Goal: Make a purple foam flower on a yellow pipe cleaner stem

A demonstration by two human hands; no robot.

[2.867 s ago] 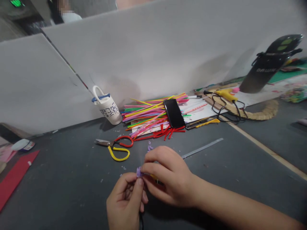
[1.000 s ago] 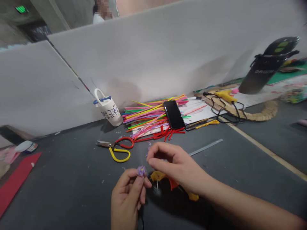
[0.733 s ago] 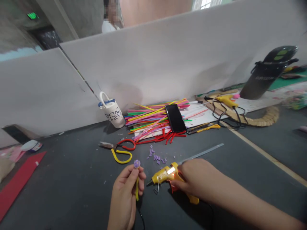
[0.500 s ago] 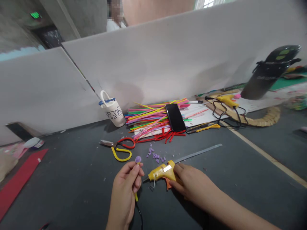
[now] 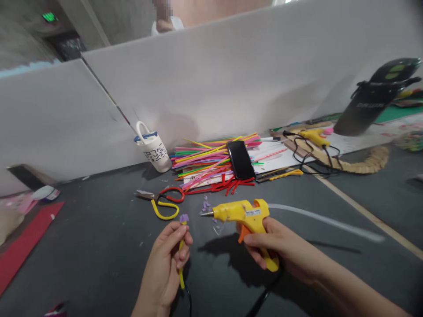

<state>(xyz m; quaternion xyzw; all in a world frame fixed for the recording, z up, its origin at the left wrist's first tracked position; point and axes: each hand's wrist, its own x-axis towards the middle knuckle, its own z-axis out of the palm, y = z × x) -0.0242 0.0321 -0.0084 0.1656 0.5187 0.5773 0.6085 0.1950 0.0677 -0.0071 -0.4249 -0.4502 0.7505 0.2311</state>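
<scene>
Fingers [image 5: 261, 241] of the right hand [image 5: 280, 243] grip a yellow plastic glue gun [image 5: 233, 211], just raised off the dark grey desk [image 5: 92, 246] right of the red-and-yellow-handled scissors [image 5: 152, 197], so its metal nozzle [image 5: 208, 213] now faces the purple-tipped yellow stem [image 5: 183, 218] pinched in the left hand [image 5: 167, 252], nearer than those scissors.

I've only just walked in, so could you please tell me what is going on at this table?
The person's left hand holds a yellow stem upright, with a purple tip at its top. The right hand grips a yellow hot glue gun by its handle, and a translucent glue stick extends from its back. The gun's nozzle points toward the purple tip, with a gap between them. Purple scraps and red-and-yellow-handled scissors lie on the table beyond the hands.
</scene>
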